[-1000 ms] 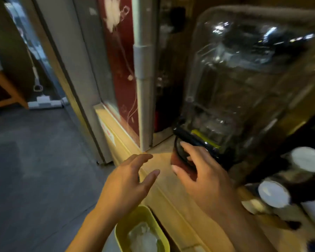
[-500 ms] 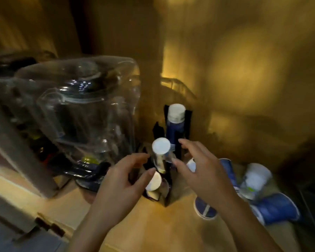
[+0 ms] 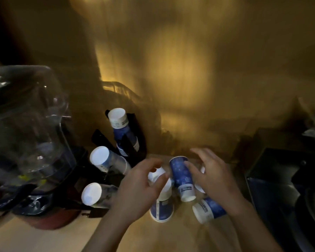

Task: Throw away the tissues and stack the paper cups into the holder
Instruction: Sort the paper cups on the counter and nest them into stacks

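Dim wooden counter (image 3: 44,233), black cup holder (image 3: 133,142) far left. Blue paper cup (image 3: 182,177) between hands, tilted, long axis near-to-far, base near. Right hand (image 3: 213,180) closer, fingers spread, touching its side; left hand (image 3: 140,190) open, grasping nothing.

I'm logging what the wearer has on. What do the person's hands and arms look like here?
Both the left hand and the right hand are bare: no gloves, and no rings or watch that I can make out. The forearms show no sleeves down to the frame edge.
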